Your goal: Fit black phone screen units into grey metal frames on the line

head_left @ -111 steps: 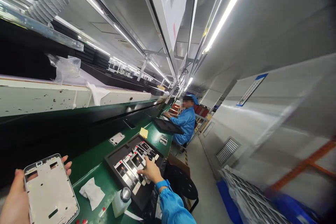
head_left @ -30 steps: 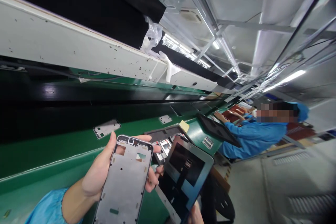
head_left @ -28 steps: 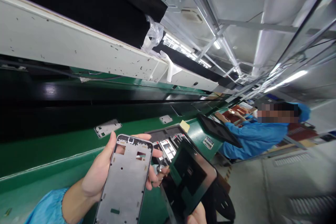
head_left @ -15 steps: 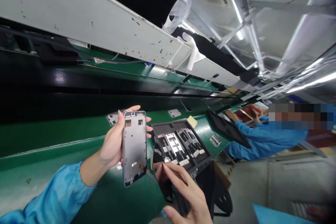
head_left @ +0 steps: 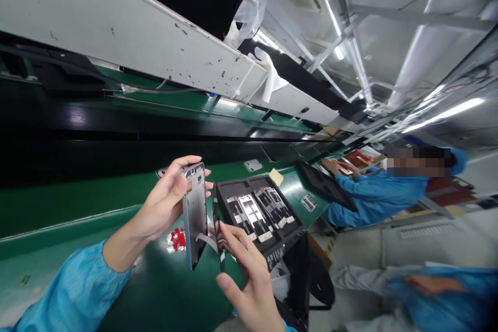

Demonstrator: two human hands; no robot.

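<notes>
The green bench [head_left: 140, 290] runs from lower left to right of centre; above it, a pale, chipped beam [head_left: 155, 26] is seen, with a white glove [head_left: 268, 75] draped over it and a clear plastic bag [head_left: 249, 10] hung at upper centre. At right, a person in blue [head_left: 377, 192] is seen behind a tilted black tray [head_left: 327, 187]. A second figure at lower right [head_left: 439, 290] is blurred.

Right of centre, a black foam tray [head_left: 233, 190] is filled with several phone screen parts [head_left: 254, 215], laid side by side, some overlapping; red tabs are noted at their upper ends, pale tabs at their lower ends. White marks are borne by dark plastic [head_left: 277, 254] at the tray's lower edge, too small to be read.

At centre, the phone frame [head_left: 196, 212] is held upright by the left hand [head_left: 165, 199], thumb pressed on the near side, fingers spread behind. Just beside it, a dark panel [head_left: 217, 212], nearly edge-on, is gripped by the right hand [head_left: 245, 264] between curved fingers and lower thumb. Frame and panel are spanned by a pale strip [head_left: 207, 239].

On the bench, a yellow note [head_left: 276, 177] and red scraps [head_left: 178, 239] are recorded.
</notes>
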